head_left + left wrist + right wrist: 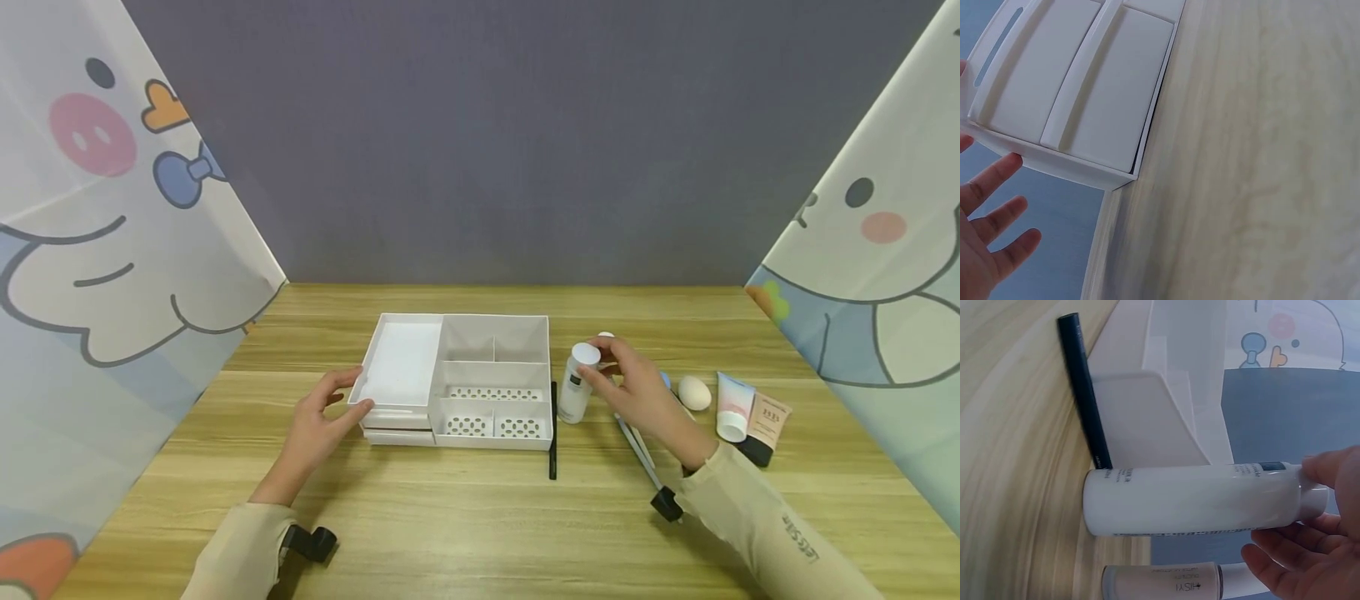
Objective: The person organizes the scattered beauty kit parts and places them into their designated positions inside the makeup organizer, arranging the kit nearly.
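Observation:
A white organizer box (397, 358) with open compartments on the right and drawers at the front left sits on the table. My left hand (318, 425) rests at its left side, fingers spread and fairly straight, thumb by the front corner. In the left wrist view, two closed drawers (1110, 87) face the camera. The right hand (637, 396) pinches a white bottle (576, 392) around its cap end, thumb on one side and fingers on the other. This bottle stands nearly upright just right of the organizer, close beside a thin black pencil-like stick (553, 450).
Behind the right hand stands a beige bottle (1160, 582) with a white cap. Farther right lie an egg-shaped white sponge (694, 392), a blue-and-white tube (733, 408) and a beige tube (768, 421) with a black cap. Long thin sticks (637, 442) lie under the right forearm.

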`<action>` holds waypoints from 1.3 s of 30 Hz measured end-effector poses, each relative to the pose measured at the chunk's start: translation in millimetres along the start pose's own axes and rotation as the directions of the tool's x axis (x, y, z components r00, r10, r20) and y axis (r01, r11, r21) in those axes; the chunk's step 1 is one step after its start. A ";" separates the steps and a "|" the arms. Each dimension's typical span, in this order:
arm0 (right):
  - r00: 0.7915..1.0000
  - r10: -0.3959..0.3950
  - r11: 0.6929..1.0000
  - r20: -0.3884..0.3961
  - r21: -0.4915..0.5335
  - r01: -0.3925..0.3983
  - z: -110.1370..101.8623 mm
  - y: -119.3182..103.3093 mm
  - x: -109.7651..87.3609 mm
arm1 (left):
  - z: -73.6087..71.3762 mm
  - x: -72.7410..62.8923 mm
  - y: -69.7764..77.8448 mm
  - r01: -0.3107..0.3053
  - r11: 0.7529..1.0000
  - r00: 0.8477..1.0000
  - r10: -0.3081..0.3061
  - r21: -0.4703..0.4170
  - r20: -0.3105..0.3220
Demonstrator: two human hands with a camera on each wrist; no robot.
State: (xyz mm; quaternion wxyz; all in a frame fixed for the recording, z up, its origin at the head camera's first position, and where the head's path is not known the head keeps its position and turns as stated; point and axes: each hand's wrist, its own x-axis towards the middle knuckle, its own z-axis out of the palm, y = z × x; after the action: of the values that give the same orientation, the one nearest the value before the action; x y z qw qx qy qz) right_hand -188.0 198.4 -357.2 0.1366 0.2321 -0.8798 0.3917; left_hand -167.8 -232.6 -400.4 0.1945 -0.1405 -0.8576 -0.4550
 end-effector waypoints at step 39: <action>1.000 -0.003 1.000 -0.025 0.017 0.003 -30.8 -35.7 39.4 | 2.6 4.6 0.7 0.065 0.997 0.998 -0.065 0.031 -0.004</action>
State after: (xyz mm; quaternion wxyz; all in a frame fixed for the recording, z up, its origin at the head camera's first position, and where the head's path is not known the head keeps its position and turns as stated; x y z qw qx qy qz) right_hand -201.5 188.8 -298.0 0.1462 0.2298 -0.8743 0.4018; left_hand -172.1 -229.7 -399.1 0.1831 -0.1086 -0.8683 -0.4480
